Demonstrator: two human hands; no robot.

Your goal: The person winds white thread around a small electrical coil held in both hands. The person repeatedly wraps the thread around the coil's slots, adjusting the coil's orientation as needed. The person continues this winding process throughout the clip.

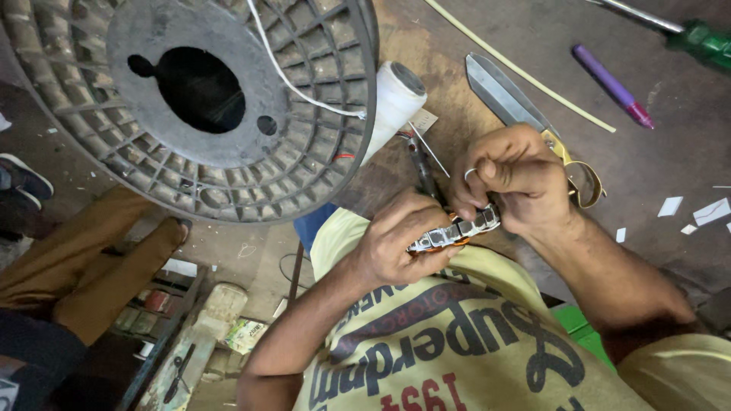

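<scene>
My left hand (400, 245) and my right hand (509, 181) are both closed on a small silver metal piece with orange windings (455, 231), held close to my chest above my yellow shirt. The left grips its lower left end, the right its upper right end, with a ring on one finger. A slim dark tool (421, 169) sticks up just behind my left hand; I cannot tell whether that hand holds it.
Large scissors with yellow handles (506, 95) lie on the brown worktop (670, 152) behind my right hand. A white thread spool (396, 103) leans by a big grey plastic reel (198, 99). Farther right lie a purple pen (613, 85), a green-handled screwdriver (704, 42) and white scraps (693, 209). Another person's brown trousers (84, 266) are at left.
</scene>
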